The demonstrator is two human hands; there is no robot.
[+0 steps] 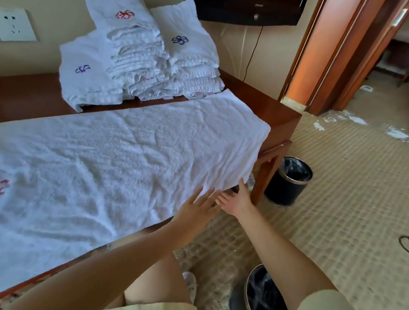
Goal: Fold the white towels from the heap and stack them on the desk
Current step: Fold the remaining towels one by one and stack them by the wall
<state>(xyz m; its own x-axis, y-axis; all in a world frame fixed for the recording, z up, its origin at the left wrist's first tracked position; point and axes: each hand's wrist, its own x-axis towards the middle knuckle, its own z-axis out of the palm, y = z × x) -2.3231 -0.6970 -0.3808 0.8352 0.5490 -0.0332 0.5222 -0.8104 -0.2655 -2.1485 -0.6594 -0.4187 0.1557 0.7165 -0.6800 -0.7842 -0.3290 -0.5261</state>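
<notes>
Where hands [215,201] meet, towel [114,151] corner.

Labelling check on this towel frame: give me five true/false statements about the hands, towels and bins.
1. Both hands, the left hand and the right hand, are at the near right corner of the spread towel. True.
2. The spread towel's logo is blue. False: it is red.
3. Folded towels are stacked at the back of the desk. True.
4. The spread towel is already folded small. False: it lies laid out along the desk.
5. Only one bin is visible. False: there are two, a far bin and a near bin.
</notes>
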